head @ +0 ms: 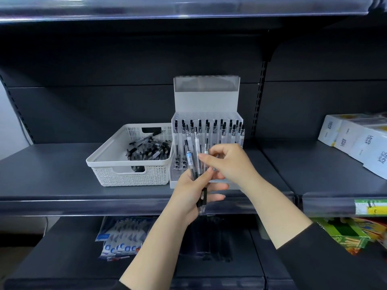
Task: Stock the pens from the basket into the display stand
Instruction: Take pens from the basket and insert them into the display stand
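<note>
While feeding the stand one pen at a time, the left hand (195,192) is gripping a small bundle of pens (193,162) upright as a ready supply, just off the shelf's (62,181) front edge. Right hand (227,162) is pinching one pen from the bundle's top, fingers (206,159) curled, likely to pull it free. Behind, the display stand (206,130) is sitting mid-shelf, back rows filled, front holes open. Basket (129,164) is touching its left side, holding more pens, so reach stays short.
</note>
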`<act>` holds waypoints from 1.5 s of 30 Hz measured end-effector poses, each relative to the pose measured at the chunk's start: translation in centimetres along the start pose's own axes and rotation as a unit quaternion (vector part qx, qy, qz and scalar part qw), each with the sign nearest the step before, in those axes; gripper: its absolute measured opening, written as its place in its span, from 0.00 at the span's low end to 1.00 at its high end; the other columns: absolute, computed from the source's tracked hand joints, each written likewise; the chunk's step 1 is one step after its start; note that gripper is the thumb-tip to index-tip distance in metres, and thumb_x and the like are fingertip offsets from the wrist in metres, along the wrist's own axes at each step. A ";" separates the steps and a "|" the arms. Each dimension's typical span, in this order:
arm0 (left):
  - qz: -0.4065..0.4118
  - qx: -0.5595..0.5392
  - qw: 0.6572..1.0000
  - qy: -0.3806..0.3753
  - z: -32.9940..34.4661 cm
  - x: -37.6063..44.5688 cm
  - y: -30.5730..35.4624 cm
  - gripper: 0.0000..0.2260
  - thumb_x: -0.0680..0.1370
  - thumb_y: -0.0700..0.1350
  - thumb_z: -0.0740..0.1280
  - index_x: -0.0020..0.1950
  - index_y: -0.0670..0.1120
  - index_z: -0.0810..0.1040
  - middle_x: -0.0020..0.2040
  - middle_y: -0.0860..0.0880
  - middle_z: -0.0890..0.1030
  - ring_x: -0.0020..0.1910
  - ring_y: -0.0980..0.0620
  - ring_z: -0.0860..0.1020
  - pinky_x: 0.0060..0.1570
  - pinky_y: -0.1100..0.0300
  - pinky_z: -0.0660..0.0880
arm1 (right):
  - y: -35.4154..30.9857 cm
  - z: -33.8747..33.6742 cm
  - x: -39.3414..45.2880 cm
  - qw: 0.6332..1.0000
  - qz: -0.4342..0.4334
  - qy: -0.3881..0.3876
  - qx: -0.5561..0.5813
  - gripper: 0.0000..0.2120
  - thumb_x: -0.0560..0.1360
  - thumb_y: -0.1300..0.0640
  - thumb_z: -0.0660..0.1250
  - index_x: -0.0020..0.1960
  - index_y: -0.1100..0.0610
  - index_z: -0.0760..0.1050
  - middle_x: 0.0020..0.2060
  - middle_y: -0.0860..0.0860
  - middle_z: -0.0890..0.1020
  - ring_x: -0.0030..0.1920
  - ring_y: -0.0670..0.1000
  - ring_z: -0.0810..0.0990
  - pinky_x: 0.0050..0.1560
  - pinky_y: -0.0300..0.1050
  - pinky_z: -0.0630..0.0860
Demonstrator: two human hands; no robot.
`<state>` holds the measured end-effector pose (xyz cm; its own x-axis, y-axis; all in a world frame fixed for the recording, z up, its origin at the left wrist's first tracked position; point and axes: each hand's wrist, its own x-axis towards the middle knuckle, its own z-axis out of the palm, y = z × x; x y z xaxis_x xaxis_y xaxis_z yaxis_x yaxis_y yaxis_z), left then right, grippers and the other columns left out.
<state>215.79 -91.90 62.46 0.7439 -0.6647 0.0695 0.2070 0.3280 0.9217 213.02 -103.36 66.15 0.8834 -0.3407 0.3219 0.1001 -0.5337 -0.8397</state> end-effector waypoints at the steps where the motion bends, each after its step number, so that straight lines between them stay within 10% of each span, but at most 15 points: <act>1: 0.002 0.001 1.000 -0.003 0.0 -0.1 0.0 0.09 0.80 0.42 0.61 0.57 0.40 0.75 0.40 0.47 0.83 0.34 0.52 0.82 0.29 0.61 0.79 | 0.0 -0.1 0.0 1.000 0.007 -0.003 0.014 0.14 0.73 0.51 0.71 0.30 0.52 0.74 0.21 0.41 0.73 0.25 0.39 0.71 0.29 0.31 0.69; 10: -0.007 -0.036 0.999 0.030 -0.4 0.1 0.2 0.08 0.80 0.41 0.61 0.59 0.44 0.74 0.42 0.46 0.85 0.35 0.52 0.83 0.27 0.62 0.78 | -0.6 -1.0 0.1 0.996 0.035 0.032 0.075 0.17 0.79 0.54 0.62 0.47 0.70 0.77 0.29 0.53 0.69 0.29 0.44 0.67 0.39 0.43 0.66; 14: -0.002 -0.041 0.998 0.041 -0.5 0.1 0.0 0.08 0.80 0.40 0.62 0.59 0.43 0.74 0.42 0.45 0.85 0.35 0.52 0.83 0.26 0.62 0.77 | -0.6 -0.5 -0.1 0.994 -0.004 0.105 0.020 0.08 0.74 0.52 0.69 0.42 0.56 0.81 0.30 0.44 0.80 0.31 0.38 0.76 0.39 0.37 0.74; 28: -0.006 -0.057 0.996 0.064 -2.0 0.2 0.1 0.05 0.80 0.39 0.62 0.52 0.45 0.77 0.41 0.46 0.85 0.36 0.53 0.84 0.27 0.63 0.78 | -1.0 -3.0 1.4 0.958 -0.008 0.274 0.089 0.05 0.74 0.64 0.65 0.41 0.61 0.79 0.29 0.51 0.81 0.29 0.45 0.80 0.30 0.38 0.76; 34: -0.009 -0.062 0.995 0.078 -2.2 0.4 -0.1 0.05 0.80 0.40 0.62 0.53 0.45 0.76 0.41 0.47 0.85 0.36 0.53 0.84 0.28 0.63 0.79 | -0.5 -2.5 1.7 0.945 -0.086 0.300 -0.098 0.06 0.75 0.60 0.65 0.46 0.62 0.79 0.28 0.47 0.80 0.35 0.51 0.82 0.46 0.49 0.79; 45: -0.008 -0.064 0.994 0.085 -2.3 0.8 0.2 0.05 0.80 0.39 0.63 0.53 0.45 0.76 0.42 0.46 0.85 0.37 0.52 0.84 0.28 0.62 0.79 | -0.1 -2.1 2.5 0.933 -0.108 0.285 -0.194 0.07 0.76 0.60 0.63 0.44 0.61 0.78 0.26 0.44 0.75 0.29 0.49 0.73 0.42 0.42 0.75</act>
<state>217.86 -90.82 61.81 0.8340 -0.5514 -0.0197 0.2904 0.4082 0.8655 214.25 -105.74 67.92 0.4647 -0.4901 0.7375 -0.0231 -0.8393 -0.5432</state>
